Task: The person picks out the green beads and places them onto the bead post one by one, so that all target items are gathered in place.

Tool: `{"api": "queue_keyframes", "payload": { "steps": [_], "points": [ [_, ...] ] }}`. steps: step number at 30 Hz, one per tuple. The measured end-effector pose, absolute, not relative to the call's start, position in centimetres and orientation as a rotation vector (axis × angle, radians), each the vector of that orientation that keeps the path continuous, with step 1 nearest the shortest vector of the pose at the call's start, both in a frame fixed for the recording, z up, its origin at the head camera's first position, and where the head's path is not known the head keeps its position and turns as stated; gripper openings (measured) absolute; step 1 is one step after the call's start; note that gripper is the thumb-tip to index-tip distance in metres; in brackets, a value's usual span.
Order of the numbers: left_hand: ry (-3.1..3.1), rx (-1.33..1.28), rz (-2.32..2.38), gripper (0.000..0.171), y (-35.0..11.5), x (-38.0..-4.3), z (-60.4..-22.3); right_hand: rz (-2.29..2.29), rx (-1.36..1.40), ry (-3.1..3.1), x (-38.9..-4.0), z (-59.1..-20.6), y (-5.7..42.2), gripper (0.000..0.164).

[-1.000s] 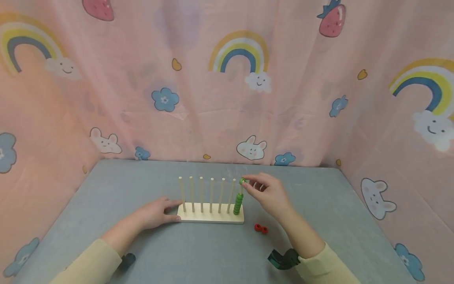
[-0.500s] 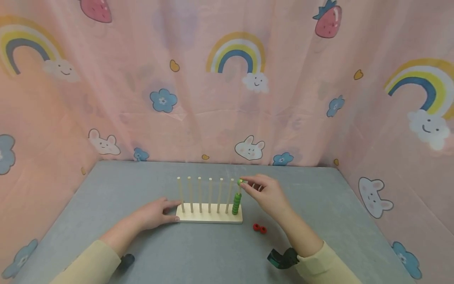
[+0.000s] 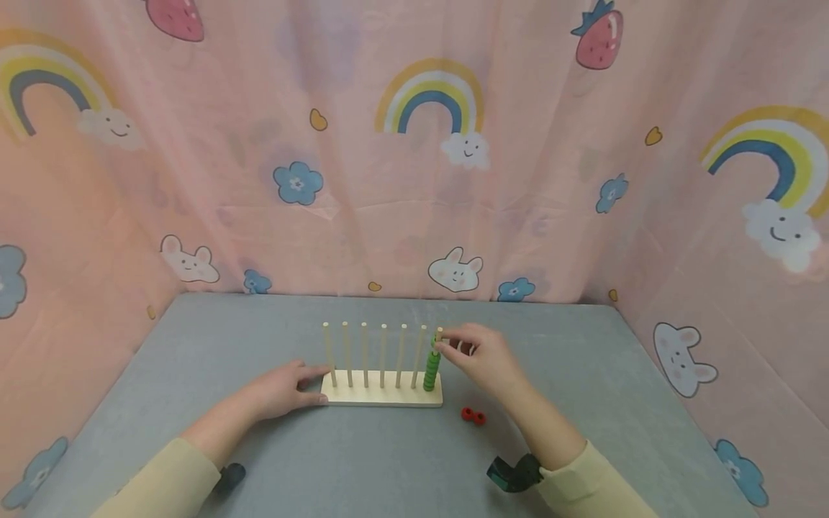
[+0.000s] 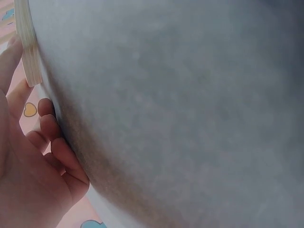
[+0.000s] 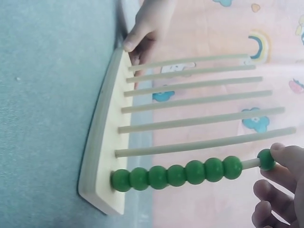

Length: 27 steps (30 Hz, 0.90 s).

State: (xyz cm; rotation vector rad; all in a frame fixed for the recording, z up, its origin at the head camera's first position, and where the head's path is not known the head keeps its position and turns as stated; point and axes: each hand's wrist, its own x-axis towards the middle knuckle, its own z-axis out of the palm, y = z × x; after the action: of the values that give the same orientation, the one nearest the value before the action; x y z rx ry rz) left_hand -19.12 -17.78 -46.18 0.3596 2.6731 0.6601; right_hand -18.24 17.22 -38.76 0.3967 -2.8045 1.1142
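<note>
A pale wooden peg stand (image 3: 382, 395) with a row of several upright pegs rests on the table. My left hand (image 3: 281, 389) grips its left end, thumb in front and index finger behind. Several green beads (image 5: 176, 175) are stacked on the rightmost peg, from the base up. Near the top of that same peg, a single green bead (image 5: 266, 160) is threaded on, pinched between thumb and fingertip of my right hand (image 3: 484, 354). A short length of bare peg shows between this bead and the stack in the right wrist view. The other pegs carry no beads.
Two red beads (image 3: 473, 416) lie side by side on the grey table (image 3: 363, 467), right of the stand and below my right forearm. Behind the table hangs a pink patterned curtain (image 3: 363, 230), which also covers both sides.
The pinched green bead has gone from the tip of the rightmost peg to slightly below it, so the tip now shows above. The left hand keeps its grip on the stand.
</note>
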Motion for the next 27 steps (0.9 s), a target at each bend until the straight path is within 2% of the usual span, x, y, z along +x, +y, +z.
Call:
{"api": "queue_keyframes", "payload": {
  "steps": [10, 21, 27],
  "points": [
    [2.678, 0.367, 0.653, 0.066, -17.7, -19.2, -46.2, 1.118, 0.354, -2.850, -18.0, -40.2, 17.3, 0.020],
    [2.686, 0.358, 0.629, 0.069, -17.9, -18.8, -46.3, 1.188, 0.351, -2.848, -17.6, -40.8, 17.8, 0.035],
    [2.707, 0.371, 0.658, 0.070, -18.0, -18.2, -46.2, 1.105, 0.406, -2.918, -16.6, -41.4, 19.2, 0.031]
  ]
}}
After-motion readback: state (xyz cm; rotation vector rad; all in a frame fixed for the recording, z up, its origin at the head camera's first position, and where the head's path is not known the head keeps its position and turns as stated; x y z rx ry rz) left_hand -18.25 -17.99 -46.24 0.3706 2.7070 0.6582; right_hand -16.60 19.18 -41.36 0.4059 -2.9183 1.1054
